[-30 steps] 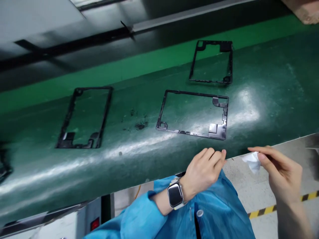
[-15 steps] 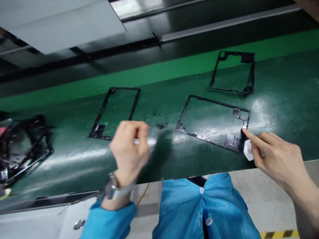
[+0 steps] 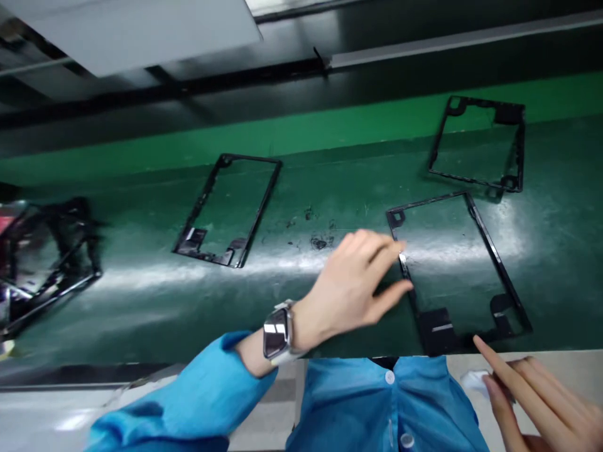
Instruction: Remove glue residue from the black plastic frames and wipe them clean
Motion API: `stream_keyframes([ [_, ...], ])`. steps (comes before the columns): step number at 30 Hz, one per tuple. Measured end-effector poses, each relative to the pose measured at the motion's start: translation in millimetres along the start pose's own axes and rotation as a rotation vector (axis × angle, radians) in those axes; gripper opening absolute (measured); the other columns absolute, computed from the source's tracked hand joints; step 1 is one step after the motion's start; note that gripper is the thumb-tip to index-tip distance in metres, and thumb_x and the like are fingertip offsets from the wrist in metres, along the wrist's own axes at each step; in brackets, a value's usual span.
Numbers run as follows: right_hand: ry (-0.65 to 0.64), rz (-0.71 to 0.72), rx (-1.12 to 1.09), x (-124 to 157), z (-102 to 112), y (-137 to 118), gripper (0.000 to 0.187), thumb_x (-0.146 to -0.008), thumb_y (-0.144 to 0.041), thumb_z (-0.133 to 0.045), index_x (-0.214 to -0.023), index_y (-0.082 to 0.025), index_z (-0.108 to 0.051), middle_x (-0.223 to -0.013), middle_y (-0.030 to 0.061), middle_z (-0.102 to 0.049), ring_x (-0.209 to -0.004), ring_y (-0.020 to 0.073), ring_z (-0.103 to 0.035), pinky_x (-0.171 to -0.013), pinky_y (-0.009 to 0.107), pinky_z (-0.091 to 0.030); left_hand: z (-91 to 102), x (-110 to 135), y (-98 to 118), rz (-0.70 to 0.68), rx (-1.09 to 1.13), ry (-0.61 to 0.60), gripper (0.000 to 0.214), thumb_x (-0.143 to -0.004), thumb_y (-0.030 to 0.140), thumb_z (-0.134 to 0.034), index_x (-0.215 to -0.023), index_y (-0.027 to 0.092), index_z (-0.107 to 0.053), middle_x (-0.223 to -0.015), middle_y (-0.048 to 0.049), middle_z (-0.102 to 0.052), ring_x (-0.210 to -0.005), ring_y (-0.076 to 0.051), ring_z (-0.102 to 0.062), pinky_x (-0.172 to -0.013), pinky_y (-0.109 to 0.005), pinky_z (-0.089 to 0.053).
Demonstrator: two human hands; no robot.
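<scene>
A thin black rectangular device frame [image 3: 494, 254] lies tilted near the table's front edge. At its left side is my left hand [image 3: 355, 282], thumb and fingers apart, the fingertips at the rail. My right hand [image 3: 541, 389] is at the frame's lower end, index finger stretched out to touch it. A crumpled white wipe [image 3: 475, 380] sticks out from between the thumb and the other fingers of my right hand. How much of it they cover is hidden.
A second black frame [image 3: 264, 210] lies to the left, and another [image 3: 520, 150] rests at the back right. Several frames are piled [image 3: 49, 276] at the far left of the green table [image 3: 141, 314]. Dark specks [image 3: 319, 242] mark the table's middle. A pale panel [image 3: 136, 31] overhangs at upper left.
The near frame has been turned so its wide-tabbed end faces me. My left hand has moved right to its side and uncurled. My right hand has come down and nearer with the wipe.
</scene>
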State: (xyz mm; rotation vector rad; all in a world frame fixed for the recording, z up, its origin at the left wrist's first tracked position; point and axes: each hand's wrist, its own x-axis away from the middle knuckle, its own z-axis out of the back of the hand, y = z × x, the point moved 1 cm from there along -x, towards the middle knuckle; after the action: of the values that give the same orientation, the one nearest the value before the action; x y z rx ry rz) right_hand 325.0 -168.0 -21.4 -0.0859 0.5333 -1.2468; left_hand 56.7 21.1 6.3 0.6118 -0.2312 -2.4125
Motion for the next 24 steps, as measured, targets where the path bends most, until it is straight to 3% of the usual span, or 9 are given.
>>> stream_keyframes([
  [3,-0.070,-0.115,-0.036,2.5,3.7,3.6,0.052,-0.109,-0.016,-0.059,-0.160,-0.024,-0.056,-0.090,0.0031,-0.067,-0.073,0.0139,-0.065,-0.069,0.028,-0.051,-20.2,20.5,33.9,-0.117,0.125,-0.063,0.065,-0.104,0.069,-0.056,-0.133,0.012,-0.065,-0.116,-0.0111,-0.073,-0.101,-0.026,-0.066,-0.084,-0.040,-0.054],
  [4,-0.078,-0.130,-0.036,3.7,3.9,5.9,0.051,-0.110,-0.018,-0.058,-0.161,-0.023,-0.056,-0.091,0.0034,-0.067,-0.074,0.0149,-0.066,-0.070,0.029,-0.052,-26.0,30.3,44.4,-0.149,0.083,-0.086,0.063,-0.108,0.067,-0.050,-0.131,0.011,-0.066,-0.115,-0.0111,-0.073,-0.100,-0.025,-0.066,-0.082,-0.039,-0.053],
  [8,-0.114,-0.072,-0.021,4.8,0.4,11.6,0.054,-0.110,-0.021,-0.060,-0.163,-0.020,-0.052,-0.100,0.0041,-0.075,-0.084,0.0173,-0.071,-0.079,0.031,-0.054,-32.9,54.2,68.9,-0.181,-0.004,-0.040,0.026,-0.109,0.017,-0.050,-0.125,0.009,-0.068,-0.091,-0.0054,-0.073,-0.075,-0.020,-0.061,-0.069,-0.035,-0.049],
  [12,-0.075,-0.044,0.009,-2.9,1.3,8.0,0.047,-0.107,-0.015,-0.062,-0.154,-0.020,-0.061,-0.109,0.0045,-0.078,-0.093,0.0188,-0.071,-0.088,0.033,-0.052,-16.4,46.7,67.9,-0.175,0.176,0.085,0.027,-0.109,0.012,-0.045,-0.122,0.010,-0.068,-0.084,-0.0054,-0.073,-0.070,-0.017,-0.063,-0.063,-0.033,-0.050],
  [14,0.007,-0.084,0.011,-8.5,3.9,5.5,0.041,-0.106,-0.014,-0.065,-0.146,-0.021,-0.067,-0.106,0.0035,-0.077,-0.090,0.0177,-0.070,-0.089,0.033,-0.051,-10.0,42.1,63.8,-0.019,0.303,0.139,0.016,-0.110,0.019,-0.055,-0.120,0.015,-0.066,-0.092,-0.0054,-0.076,-0.079,-0.016,-0.070,-0.070,-0.030,-0.056],
  [16,0.080,-0.136,-0.001,-13.5,6.3,3.4,0.037,-0.104,-0.013,-0.066,-0.140,-0.023,-0.070,-0.101,0.0022,-0.075,-0.086,0.0157,-0.069,-0.089,0.031,-0.051,-9.7,42.2,59.8,0.303,0.517,0.157,0.010,-0.108,0.028,-0.064,-0.115,0.021,-0.063,-0.093,-0.0026,-0.076,-0.077,-0.013,-0.070,-0.071,-0.025,-0.057],
  [19,0.117,-0.168,-0.026,-18.1,6.8,-0.5,0.035,-0.103,-0.011,-0.066,-0.134,-0.025,-0.072,-0.095,0.0006,-0.073,-0.079,0.0129,-0.068,-0.086,0.028,-0.052,-17.0,48.9,58.3,0.775,0.983,0.115,0.021,-0.110,0.042,-0.060,-0.113,0.021,-0.058,-0.093,-0.0030,-0.073,-0.063,-0.009,-0.064,-0.055,-0.020,-0.053],
  [21,0.157,-0.200,-0.035,-18.9,5.4,-3.4,0.033,-0.102,-0.009,-0.067,-0.131,-0.025,-0.073,-0.090,-0.0006,-0.071,-0.074,0.0114,-0.066,-0.084,0.027,-0.052,-21.1,52.4,61.4,0.910,1.250,-0.014,0.032,-0.110,0.051,-0.056,-0.110,0.019,-0.056,-0.089,-0.0043,-0.072,-0.056,-0.009,-0.060,-0.045,-0.018,-0.047],
  [24,0.224,-0.242,-0.013,-18.1,1.6,-7.9,0.034,-0.100,-0.007,-0.071,-0.127,-0.026,-0.075,-0.082,-0.0030,-0.068,-0.066,0.0097,-0.062,-0.080,0.027,-0.051,-21.5,52.8,68.7,0.861,1.258,-0.171,0.030,-0.106,0.042,-0.064,-0.125,0.019,-0.061,-0.097,-0.0057,-0.073,-0.065,-0.009,-0.063,-0.055,-0.019,-0.053],
])
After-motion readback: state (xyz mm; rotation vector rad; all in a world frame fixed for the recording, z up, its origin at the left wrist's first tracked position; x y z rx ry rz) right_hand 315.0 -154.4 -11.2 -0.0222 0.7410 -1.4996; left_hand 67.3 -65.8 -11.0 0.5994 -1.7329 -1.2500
